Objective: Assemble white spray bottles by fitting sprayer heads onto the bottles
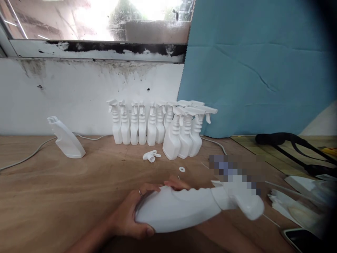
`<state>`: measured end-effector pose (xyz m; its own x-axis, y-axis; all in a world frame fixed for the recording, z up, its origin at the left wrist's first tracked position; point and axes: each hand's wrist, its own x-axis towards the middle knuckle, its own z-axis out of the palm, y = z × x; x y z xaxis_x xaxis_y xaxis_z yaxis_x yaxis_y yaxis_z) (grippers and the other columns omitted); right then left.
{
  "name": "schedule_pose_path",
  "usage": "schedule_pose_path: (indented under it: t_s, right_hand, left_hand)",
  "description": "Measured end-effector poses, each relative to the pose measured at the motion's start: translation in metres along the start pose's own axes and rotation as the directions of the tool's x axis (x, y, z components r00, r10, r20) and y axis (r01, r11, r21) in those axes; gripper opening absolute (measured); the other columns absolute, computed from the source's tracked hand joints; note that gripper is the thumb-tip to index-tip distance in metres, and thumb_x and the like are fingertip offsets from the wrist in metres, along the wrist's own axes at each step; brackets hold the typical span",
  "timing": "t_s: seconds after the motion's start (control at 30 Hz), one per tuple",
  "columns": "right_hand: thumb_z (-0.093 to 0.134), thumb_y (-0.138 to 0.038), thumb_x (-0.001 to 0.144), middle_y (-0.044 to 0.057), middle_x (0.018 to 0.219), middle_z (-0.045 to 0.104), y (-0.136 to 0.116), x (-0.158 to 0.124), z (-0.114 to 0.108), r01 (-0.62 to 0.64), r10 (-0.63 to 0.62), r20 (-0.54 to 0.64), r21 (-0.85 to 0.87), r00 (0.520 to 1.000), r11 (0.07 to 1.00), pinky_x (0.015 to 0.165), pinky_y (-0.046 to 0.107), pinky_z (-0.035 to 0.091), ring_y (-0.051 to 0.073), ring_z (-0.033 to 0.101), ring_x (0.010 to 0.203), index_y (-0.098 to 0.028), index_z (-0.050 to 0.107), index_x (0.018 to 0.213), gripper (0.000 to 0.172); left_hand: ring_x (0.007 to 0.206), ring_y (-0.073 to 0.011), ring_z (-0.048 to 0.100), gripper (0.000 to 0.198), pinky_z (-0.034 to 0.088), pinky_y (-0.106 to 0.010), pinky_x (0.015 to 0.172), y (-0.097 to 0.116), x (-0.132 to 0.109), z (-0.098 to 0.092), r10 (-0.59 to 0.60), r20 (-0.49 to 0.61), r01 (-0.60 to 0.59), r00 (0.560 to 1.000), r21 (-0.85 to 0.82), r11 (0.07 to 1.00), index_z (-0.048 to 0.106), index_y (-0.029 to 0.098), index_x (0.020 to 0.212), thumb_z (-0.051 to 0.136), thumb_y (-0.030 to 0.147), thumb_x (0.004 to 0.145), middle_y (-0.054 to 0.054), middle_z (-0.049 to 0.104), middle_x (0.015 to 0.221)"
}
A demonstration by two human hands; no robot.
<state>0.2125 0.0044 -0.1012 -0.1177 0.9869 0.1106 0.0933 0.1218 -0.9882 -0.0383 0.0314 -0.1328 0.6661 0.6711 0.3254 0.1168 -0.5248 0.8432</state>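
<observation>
A white spray bottle [179, 209] with its trigger head fitted lies tilted almost level in front of me, its head toward the right. My left hand [131, 212] is wrapped around the bottle's base, thumb below and fingers over the top. Behind the bottle is my right hand [177, 182]; only a small part shows above the bottle's upper edge, and most of its fingers are hidden. A pixelated patch covers part of the trigger head. Just beyond, a loose white trigger head [151, 155] and a flat white ring [182, 169] lie on the table.
Several white spray bottles [151, 128] with heads stand in a group by the wall. A headless white bottle [68, 140] stands at left, near a grey cable [31, 154]. Black straps [289, 140], plastic wrapping [292, 207] and a phone [302, 239] lie at right.
</observation>
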Motion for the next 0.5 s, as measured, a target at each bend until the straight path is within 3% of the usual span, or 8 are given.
schedule_pose_path:
  t_s: [0.07, 0.17, 0.27, 0.33, 0.37, 0.43, 0.5]
  right_hand:
    - [0.083, -0.048, 0.064, 0.007, 0.105, 0.075, -0.001, 0.002, 0.0, 0.034, -0.037, -0.028, -0.094, 0.999, 0.995, 0.094, 0.048, 0.052, 0.035, 0.066, 0.105, -0.031, 0.076, 0.097, 0.038]
    - [0.087, -0.05, 0.055, 0.008, 0.077, 0.073, -0.013, 0.007, -0.011, 0.071, -0.147, -0.228, -0.311, 0.962, 0.948, 0.071, 0.045, 0.056, 0.033, 0.068, 0.077, -0.026, 0.069, 0.076, 0.036]
    - [0.076, -0.063, 0.065, 0.005, 0.057, 0.062, -0.032, 0.026, -0.021, 0.124, -0.433, -0.318, -0.668, 0.843, 0.734, 0.057, 0.038, 0.049, 0.024, 0.059, 0.055, -0.026, 0.053, 0.059, 0.044]
    - [0.068, -0.067, 0.072, 0.005, 0.057, 0.06, -0.041, 0.045, -0.021, 0.104, -0.556, -0.254, -0.841, 0.791, 0.531, 0.056, 0.036, 0.046, 0.024, 0.059, 0.055, -0.024, 0.056, 0.067, 0.045]
    - [0.065, -0.067, 0.075, 0.006, 0.06, 0.061, -0.044, 0.056, -0.019, 0.067, -0.57, -0.217, -0.898, 0.792, 0.435, 0.057, 0.036, 0.046, 0.026, 0.062, 0.058, -0.021, 0.06, 0.075, 0.046]
    - [0.061, -0.066, 0.08, 0.01, 0.066, 0.065, -0.045, 0.077, -0.011, 0.0, -0.546, -0.159, -0.96, 0.823, 0.279, 0.059, 0.036, 0.047, 0.031, 0.067, 0.065, -0.016, 0.065, 0.09, 0.052]
    - [0.061, -0.06, 0.083, 0.013, 0.074, 0.071, -0.042, 0.096, 0.0, -0.018, -0.501, -0.12, -0.979, 0.857, 0.204, 0.062, 0.036, 0.048, 0.033, 0.07, 0.072, -0.011, 0.064, 0.107, 0.055]
  left_hand:
    - [0.121, -0.0313, 0.058, 0.074, 0.052, -0.046, 0.095, -0.003, 0.014, -0.001, 0.096, -0.022, -0.094, 0.995, 0.074, 0.993, 0.051, 0.024, 0.13, 0.035, 0.08, 0.084, -0.013, 0.056, 0.136]
    - [0.128, -0.0263, 0.052, 0.059, 0.046, -0.046, 0.103, -0.018, 0.036, -0.009, 0.119, -0.219, -0.052, 0.968, 0.291, 0.955, 0.053, 0.02, 0.127, 0.011, 0.053, 0.101, -0.014, 0.055, 0.136]
    - [0.135, -0.0279, 0.042, 0.041, 0.034, -0.052, 0.112, -0.042, 0.06, -0.023, 0.118, -0.321, 0.032, 0.94, 0.426, 0.904, 0.044, 0.015, 0.136, 0.032, 0.034, 0.102, -0.017, 0.046, 0.143]
    - [0.138, -0.0309, 0.037, 0.047, 0.028, -0.056, 0.114, -0.057, 0.074, -0.031, 0.124, -0.283, 0.043, 0.951, 0.519, 0.854, 0.043, 0.019, 0.14, 0.049, 0.029, 0.095, -0.014, 0.043, 0.147]
    - [0.137, -0.0316, 0.037, 0.049, 0.027, -0.057, 0.114, -0.062, 0.079, -0.034, 0.119, -0.253, 0.044, 0.96, 0.556, 0.83, 0.044, 0.022, 0.14, 0.053, 0.027, 0.092, -0.012, 0.043, 0.148]
    - [0.132, -0.0308, 0.043, 0.048, 0.032, -0.055, 0.111, -0.069, 0.084, -0.037, 0.098, -0.215, 0.054, 0.972, 0.605, 0.794, 0.049, 0.026, 0.137, 0.056, 0.024, 0.09, -0.009, 0.049, 0.143]
    - [0.124, -0.0297, 0.049, 0.042, 0.039, -0.051, 0.106, -0.07, 0.08, -0.038, 0.074, -0.225, 0.087, 0.972, 0.628, 0.773, 0.053, 0.025, 0.132, 0.055, 0.023, 0.09, -0.01, 0.055, 0.135]
